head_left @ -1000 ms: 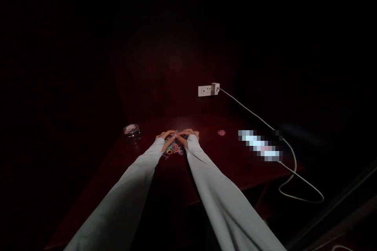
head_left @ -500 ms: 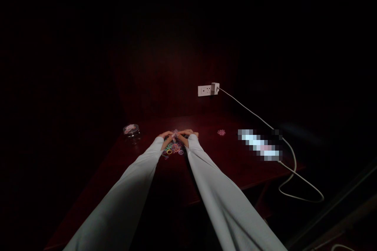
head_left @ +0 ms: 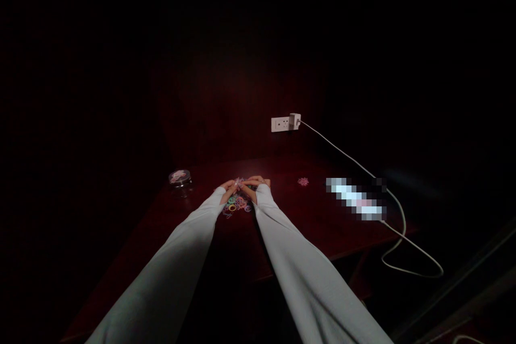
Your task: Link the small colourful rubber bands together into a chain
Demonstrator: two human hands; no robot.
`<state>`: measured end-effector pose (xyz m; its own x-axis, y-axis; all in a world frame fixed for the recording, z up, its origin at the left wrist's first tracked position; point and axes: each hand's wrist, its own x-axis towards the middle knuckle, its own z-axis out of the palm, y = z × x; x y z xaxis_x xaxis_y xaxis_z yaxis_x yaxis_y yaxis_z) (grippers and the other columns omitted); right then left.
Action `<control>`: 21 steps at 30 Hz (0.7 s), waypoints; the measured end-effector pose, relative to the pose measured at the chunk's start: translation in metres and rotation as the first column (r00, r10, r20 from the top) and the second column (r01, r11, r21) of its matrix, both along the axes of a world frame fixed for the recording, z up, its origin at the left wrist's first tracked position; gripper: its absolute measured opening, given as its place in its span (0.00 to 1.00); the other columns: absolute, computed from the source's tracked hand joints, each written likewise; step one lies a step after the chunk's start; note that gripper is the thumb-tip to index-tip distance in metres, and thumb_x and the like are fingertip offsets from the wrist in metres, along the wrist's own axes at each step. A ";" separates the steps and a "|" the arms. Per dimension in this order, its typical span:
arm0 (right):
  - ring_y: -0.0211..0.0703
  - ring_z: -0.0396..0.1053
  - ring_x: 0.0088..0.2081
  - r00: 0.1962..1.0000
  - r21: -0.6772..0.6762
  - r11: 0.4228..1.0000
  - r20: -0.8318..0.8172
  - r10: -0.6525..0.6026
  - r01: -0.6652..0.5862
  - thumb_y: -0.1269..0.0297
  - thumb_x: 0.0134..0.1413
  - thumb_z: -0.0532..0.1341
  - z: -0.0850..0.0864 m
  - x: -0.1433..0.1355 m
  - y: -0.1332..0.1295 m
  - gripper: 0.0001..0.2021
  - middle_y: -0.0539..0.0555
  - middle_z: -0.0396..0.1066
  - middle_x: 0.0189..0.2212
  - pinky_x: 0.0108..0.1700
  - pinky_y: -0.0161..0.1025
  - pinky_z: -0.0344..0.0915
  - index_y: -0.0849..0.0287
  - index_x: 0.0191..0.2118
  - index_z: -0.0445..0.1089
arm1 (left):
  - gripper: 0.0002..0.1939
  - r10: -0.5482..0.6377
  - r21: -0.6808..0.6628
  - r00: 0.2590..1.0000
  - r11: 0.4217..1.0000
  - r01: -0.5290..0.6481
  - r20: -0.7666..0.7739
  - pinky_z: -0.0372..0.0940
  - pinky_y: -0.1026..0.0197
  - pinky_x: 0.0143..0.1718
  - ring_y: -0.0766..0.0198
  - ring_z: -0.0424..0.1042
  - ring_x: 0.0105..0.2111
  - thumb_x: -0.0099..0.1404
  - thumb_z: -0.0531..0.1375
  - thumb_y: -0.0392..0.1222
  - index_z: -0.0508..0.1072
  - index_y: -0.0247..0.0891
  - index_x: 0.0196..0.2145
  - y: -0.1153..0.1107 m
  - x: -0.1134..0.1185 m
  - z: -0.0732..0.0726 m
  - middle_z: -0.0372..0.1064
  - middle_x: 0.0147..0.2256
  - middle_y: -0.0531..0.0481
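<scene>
My left hand [head_left: 229, 187] and my right hand [head_left: 257, 182] meet over a pile of small coloured hair ties [head_left: 241, 204] on the dark red table. Between my fingertips is a small pinkish-purple bunch of hair ties [head_left: 238, 183], and the fingers of both hands are closed around it. It is too small and dim to make out single bands. The pile lies just below my wrists, with yellow, green, orange and purple rings showing. Part of it is hidden by my hands.
A clear round jar with a printed lid [head_left: 180, 177] stands left on the table [head_left: 193, 236]. To the right lie a little pink cluster [head_left: 303, 181] and a bright blurred-out object [head_left: 355, 199]. A white cable [head_left: 338, 149] runs from a wall socket [head_left: 279, 124] past the table's right edge.
Both hands have shifted very slightly, and my fingers have drawn a little closer around the bunch. The jar, the pink cluster and the cable stay where they were.
</scene>
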<state>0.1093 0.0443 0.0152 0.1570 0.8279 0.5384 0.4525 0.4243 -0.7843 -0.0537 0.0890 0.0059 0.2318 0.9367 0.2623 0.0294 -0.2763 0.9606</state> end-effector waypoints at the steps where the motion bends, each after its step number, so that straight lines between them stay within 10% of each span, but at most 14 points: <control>1: 0.51 0.66 0.52 1.000 0.006 1.000 -0.004 0.001 -0.001 0.53 0.59 0.69 0.000 0.000 0.000 0.07 0.54 0.78 0.42 0.57 0.46 0.63 0.46 0.38 0.84 | 0.31 0.003 -0.003 1.000 1.000 -0.003 0.012 0.61 0.63 0.27 0.65 0.67 0.24 0.50 0.70 0.71 0.71 0.38 0.25 0.001 0.000 -0.001 0.68 0.22 0.53; 21: 0.51 0.65 0.49 0.990 -0.094 0.987 0.066 -0.123 0.129 0.56 0.58 0.69 -0.003 -0.001 0.014 0.06 0.53 0.76 0.38 0.53 0.45 0.60 0.47 0.34 0.83 | 0.25 0.125 0.234 0.985 0.968 -0.094 -0.121 0.62 0.62 0.33 0.63 0.67 0.28 0.59 0.64 0.67 0.71 0.40 0.28 -0.015 -0.002 0.012 0.70 0.25 0.53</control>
